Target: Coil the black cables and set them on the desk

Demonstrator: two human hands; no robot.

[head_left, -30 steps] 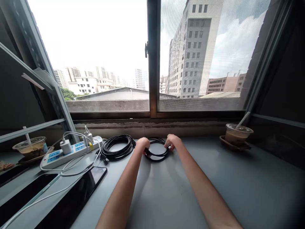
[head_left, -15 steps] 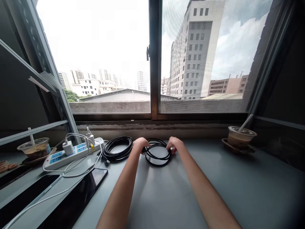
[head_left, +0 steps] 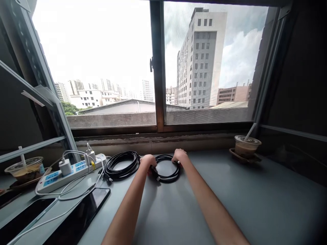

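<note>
A coiled black cable (head_left: 167, 178) lies on the grey table between my two hands, its loops gathered into a ring. My left hand (head_left: 149, 160) has its fingers closed on the left side of this coil, and a light-coloured plug (head_left: 158, 179) shows at the coil's lower left. On the opposite side, my right hand (head_left: 180, 156) grips the ring, fingertips partly hidden behind the hand. Just left of my left hand rests a larger coil of black cable (head_left: 120, 175), which neither hand grips.
A white power strip (head_left: 74, 173) with chargers and white cords stands at the left. Nearer me lies a dark tablet (head_left: 79, 217). One iced drink (head_left: 247, 145) sits on a coaster at the right, another drink cup (head_left: 25, 170) at far left. Behind is a window (head_left: 159, 68).
The loops of the cable between my hands now lie closer together as one ring, and a plug has come into sight at its lower left. The camera view has shifted slightly.
</note>
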